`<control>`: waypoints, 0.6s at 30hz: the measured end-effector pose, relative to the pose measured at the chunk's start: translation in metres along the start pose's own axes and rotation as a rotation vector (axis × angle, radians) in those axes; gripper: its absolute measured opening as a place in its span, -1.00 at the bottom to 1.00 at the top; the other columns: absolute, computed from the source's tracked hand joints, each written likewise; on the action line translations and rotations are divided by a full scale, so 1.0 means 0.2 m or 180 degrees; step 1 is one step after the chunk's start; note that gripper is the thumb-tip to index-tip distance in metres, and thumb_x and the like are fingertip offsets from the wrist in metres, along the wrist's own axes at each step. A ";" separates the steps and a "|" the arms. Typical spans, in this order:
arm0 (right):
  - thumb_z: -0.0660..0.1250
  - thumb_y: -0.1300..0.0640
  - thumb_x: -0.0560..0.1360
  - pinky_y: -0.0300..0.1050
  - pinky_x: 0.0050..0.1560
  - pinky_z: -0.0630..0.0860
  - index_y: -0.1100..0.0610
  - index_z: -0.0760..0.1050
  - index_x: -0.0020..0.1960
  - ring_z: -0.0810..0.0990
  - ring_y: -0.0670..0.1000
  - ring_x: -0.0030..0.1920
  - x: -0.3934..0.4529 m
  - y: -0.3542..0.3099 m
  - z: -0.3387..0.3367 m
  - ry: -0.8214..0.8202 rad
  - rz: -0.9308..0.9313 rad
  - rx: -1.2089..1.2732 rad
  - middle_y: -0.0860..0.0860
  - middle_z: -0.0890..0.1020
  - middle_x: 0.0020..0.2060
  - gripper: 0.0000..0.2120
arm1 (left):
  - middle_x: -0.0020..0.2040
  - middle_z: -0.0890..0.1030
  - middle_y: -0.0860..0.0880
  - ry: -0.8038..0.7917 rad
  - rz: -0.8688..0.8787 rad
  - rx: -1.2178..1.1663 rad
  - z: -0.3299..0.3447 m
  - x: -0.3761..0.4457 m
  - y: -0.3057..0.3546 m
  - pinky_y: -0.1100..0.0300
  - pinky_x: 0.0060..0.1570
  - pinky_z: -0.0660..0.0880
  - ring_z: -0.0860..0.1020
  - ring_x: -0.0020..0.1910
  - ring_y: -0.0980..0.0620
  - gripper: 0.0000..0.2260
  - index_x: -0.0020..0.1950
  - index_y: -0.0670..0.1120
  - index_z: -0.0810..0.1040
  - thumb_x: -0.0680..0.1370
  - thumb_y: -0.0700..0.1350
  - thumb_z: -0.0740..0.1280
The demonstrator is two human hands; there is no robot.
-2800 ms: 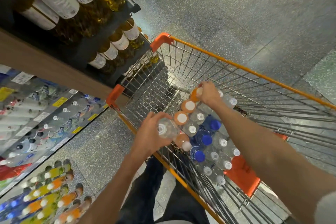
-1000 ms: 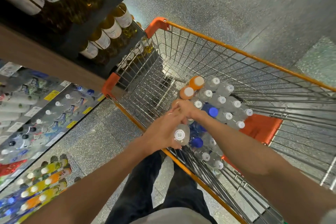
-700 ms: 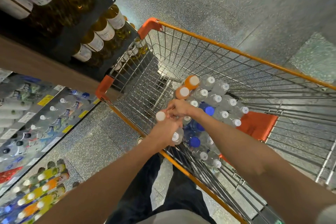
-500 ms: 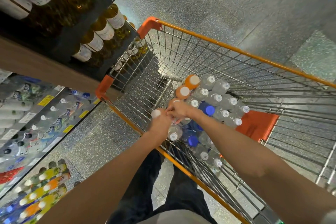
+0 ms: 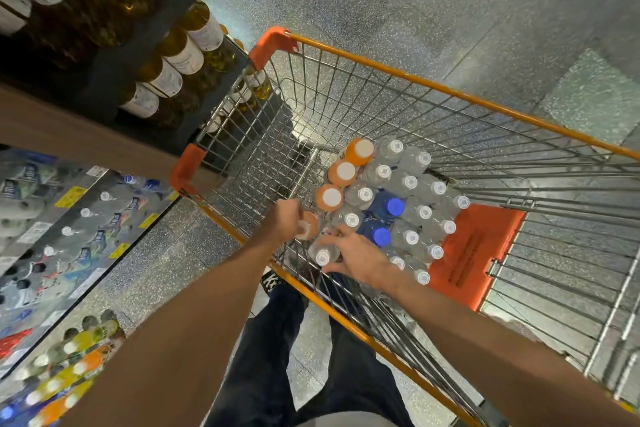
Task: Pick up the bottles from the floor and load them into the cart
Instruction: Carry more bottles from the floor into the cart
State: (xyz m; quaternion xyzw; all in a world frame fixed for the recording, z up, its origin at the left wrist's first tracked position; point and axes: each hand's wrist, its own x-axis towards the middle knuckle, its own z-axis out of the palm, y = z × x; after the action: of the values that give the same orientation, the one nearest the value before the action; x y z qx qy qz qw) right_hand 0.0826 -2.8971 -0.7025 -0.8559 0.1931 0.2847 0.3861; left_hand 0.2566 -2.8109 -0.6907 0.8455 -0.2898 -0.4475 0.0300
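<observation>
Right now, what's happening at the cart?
A person is packing bottles upright into the cart. The left hand grips an orange bottle, setting it at the near end of the orange row. The right hand is at a clear bottle, fingers curled beside its cap; whether the grip is closed on it is unclear. Clear and blue-capped bottles already fill the cart's near corner. More bottles stand on the floor to the left.

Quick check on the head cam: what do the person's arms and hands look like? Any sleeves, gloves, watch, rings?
Both forearms are bare up to the frame edge, with no sleeve showing on either. The left hand and right hand wear no gloves. No watch, band or ring is visible on either wrist or on the fingers that show. Dark trousers appear below, between the arms.
</observation>
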 end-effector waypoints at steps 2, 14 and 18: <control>0.46 0.05 0.51 0.11 0.17 0.57 -0.04 0.56 0.16 0.60 0.09 0.05 0.01 0.00 0.01 0.0098 -0.0139 0.0013 0.00 0.52 0.14 -0.76 | 0.04 0.58 -0.07 -0.0016 0.0014 -0.0093 0.02 0.00 0.03 0.29 -0.39 0.43 0.54 -0.07 0.04 -0.80 0.13 -0.17 0.54 0.52 -0.25 0.42; 0.48 0.23 0.46 0.05 0.15 0.55 0.11 0.38 0.33 0.59 0.17 0.09 0.02 -0.01 0.04 0.0339 0.0205 -0.0201 0.06 0.42 0.24 -0.50 | 0.13 0.59 -0.10 0.0105 -0.0146 -0.0446 0.09 0.07 0.07 0.11 0.09 0.57 0.58 0.10 -0.06 -0.79 0.14 -0.16 0.52 0.52 -0.27 0.40; 0.47 0.26 0.47 0.05 0.10 0.57 0.13 0.39 0.29 0.59 0.14 0.03 0.04 0.01 0.00 0.0324 0.0232 -0.0257 0.04 0.43 0.16 -0.55 | 0.16 0.58 -0.12 0.0079 -0.0100 -0.0337 0.08 0.04 0.05 0.13 0.06 0.58 0.58 0.09 -0.05 -0.69 0.23 -0.16 0.49 0.50 -0.28 0.41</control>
State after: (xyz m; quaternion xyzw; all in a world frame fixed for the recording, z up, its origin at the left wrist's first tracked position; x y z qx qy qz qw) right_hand 0.0870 -2.9002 -0.7088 -0.8766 0.2319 0.2623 0.3303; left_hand 0.2426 -2.8198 -0.7023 0.8526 -0.2521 -0.4521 0.0713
